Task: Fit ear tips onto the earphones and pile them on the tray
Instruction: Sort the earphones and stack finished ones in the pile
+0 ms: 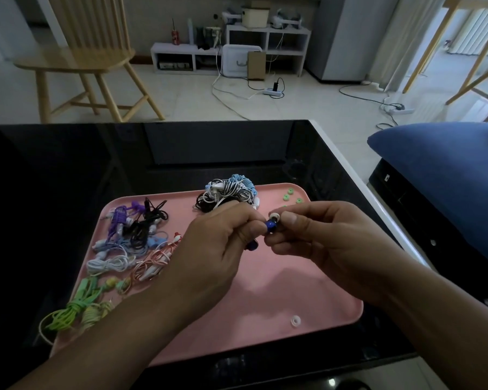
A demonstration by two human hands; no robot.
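Above the pink tray (265,291), my left hand (217,249) grips a blue earphone (271,226), with a second blue bud (252,244) poking out below its fingers. My right hand (319,237) pinches a white ear tip (274,216) against the end of that earphone. Several bundled earphones in purple, black, white, pink and green (127,243) lie piled on the tray's left side. A tangle of black, white and light blue earphones (228,192) sits at the tray's far edge. One loose white ear tip (295,321) lies near the tray's front right.
Three green ear tips (289,194) lie at the tray's far right corner. The tray rests on a glossy black table (68,178) with a white edge on the right. A wooden chair (88,57) stands beyond the table, and a blue cushion (448,175) lies to the right.
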